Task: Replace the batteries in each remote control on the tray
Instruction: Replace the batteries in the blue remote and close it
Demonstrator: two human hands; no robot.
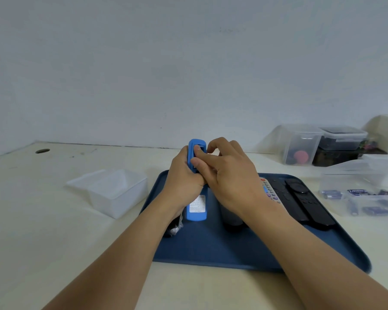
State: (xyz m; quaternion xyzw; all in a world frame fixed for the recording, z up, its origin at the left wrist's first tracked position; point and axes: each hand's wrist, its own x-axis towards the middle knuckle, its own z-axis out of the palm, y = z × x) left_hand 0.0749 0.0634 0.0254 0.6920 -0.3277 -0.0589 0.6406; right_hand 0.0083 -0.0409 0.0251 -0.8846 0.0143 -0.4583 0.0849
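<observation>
Holding the blue remote (196, 204) back side up over the far left part of the tray (233, 249), the left hand (184, 180) had its fingers curled around the body, thumb laid along the upper edge. Right hand (229, 173) worked at the far end of the same remote: thumb tip pressed into the open recess there, remaining fingers loosely curled above it and gripping nothing that could be made out. White label on the remote's back faced up, near its lower end.

Whether the recess held cells could not be told; the thumb covered most of it. No loose cover was seen.

Other remotes on the tray: a white remote (269, 190) with coloured buttons and two black remotes (305, 202) lay side by side toward the far right corner, buttons up. A dark item (232, 217) lay partly under the right wrist, and another dark object (174, 228) sat at the left edge under the left forearm; identity of both unclear.

Off the tray: empty-looking translucent box (114, 191) to the left on the table (65, 242); clear bin with batteries (367, 198) to the right.

Judgement: work was on the blue remote, at the battery compartment stage. The remotes lying face up looked untouched or finished; state not determinable. Most of the task likely remained.
</observation>
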